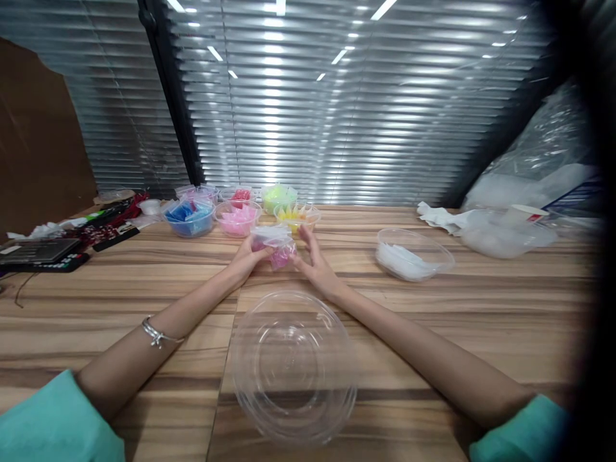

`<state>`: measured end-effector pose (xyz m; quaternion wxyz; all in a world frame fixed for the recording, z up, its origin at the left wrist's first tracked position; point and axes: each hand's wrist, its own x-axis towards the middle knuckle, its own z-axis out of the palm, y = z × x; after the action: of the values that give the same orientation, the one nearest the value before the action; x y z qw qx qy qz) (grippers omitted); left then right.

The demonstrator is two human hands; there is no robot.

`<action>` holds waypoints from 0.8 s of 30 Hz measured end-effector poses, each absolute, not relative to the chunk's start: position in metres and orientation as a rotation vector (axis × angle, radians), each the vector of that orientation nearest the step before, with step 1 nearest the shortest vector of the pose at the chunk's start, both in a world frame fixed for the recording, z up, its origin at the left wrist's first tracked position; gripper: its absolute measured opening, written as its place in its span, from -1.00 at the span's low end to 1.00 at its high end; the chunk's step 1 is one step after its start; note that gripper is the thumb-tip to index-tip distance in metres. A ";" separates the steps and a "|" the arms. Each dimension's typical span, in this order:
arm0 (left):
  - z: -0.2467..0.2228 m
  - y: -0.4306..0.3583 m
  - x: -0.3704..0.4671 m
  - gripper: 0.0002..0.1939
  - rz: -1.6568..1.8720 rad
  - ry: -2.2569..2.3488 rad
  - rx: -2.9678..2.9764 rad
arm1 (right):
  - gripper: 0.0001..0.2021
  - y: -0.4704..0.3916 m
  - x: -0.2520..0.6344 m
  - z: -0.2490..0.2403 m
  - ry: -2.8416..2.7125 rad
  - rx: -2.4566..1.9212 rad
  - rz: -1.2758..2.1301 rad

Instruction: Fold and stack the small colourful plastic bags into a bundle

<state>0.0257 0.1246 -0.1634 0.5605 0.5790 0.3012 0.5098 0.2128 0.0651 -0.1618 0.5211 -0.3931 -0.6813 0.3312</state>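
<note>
My left hand (245, 260) is closed on the left side of a bundle of small plastic bags (282, 255). The bags look clear and whitish on top, with purplish-pink contents lower down; blur hides what the contents are. My right hand (315, 264) sits at the bundle's right side with its fingers apart, the thumb at or very near the plastic. Just behind the hands are a bowl of pink packets (238, 219) and a bowl of yellow and orange packets (296, 215). Nearer to me, a large clear round bowl (294, 366) stands on the table.
A bowl of blue packets (188, 219) and a bowl of light green packets (279, 197) stand at the back. To the right is a clear container of white plastic bags (407, 262). Crumpled plastic (510, 231) lies far right; dark devices (43, 253) lie far left.
</note>
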 end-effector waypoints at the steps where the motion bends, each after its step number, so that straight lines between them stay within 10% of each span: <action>1: -0.163 0.122 0.028 -0.48 1.183 0.686 1.329 | -0.21 0.066 0.212 -0.163 -1.663 -0.951 0.863; 24: -0.163 0.113 0.048 -0.52 1.318 0.763 1.215 | -0.46 0.071 0.205 -0.164 -1.742 -0.831 0.990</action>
<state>0.0483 0.1134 -0.1632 0.5621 0.5158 0.3239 0.5595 0.2053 0.0711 -0.1641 0.4672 -0.3386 -0.7100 0.4036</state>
